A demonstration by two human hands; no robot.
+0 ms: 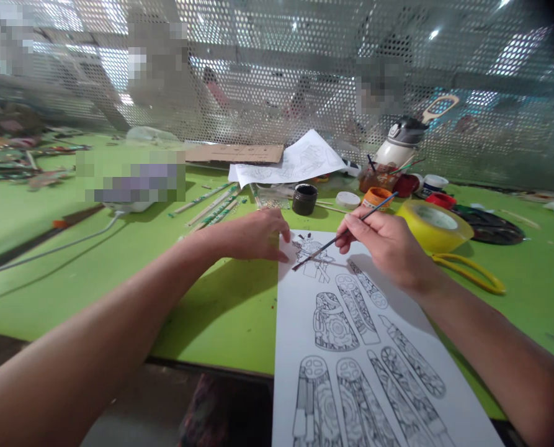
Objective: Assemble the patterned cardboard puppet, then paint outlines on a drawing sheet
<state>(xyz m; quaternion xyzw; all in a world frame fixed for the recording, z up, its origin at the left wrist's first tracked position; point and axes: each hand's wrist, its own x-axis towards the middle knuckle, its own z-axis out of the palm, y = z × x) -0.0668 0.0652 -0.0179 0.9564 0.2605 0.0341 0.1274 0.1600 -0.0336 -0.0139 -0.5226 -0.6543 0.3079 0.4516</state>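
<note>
My right hand grips a thin paintbrush with a blue-tipped handle. The brush's dark bristles point down at a small line drawing at the top of a white sheet. My left hand rests at the sheet's upper left edge, thumb and fingers apart, fingertips touching the paper. Several outlined, patterned shapes are printed down the sheet, which hangs past the table's front edge. Just beyond the hands stand an open black paint jar and an orange paint jar.
To the right lie a yellow tape roll, yellow-handled scissors and a dark palette. A white bottle stands behind. Thin sticks, a cardboard piece and a white power strip with its cable are on the left. A perforated metal screen closes the back.
</note>
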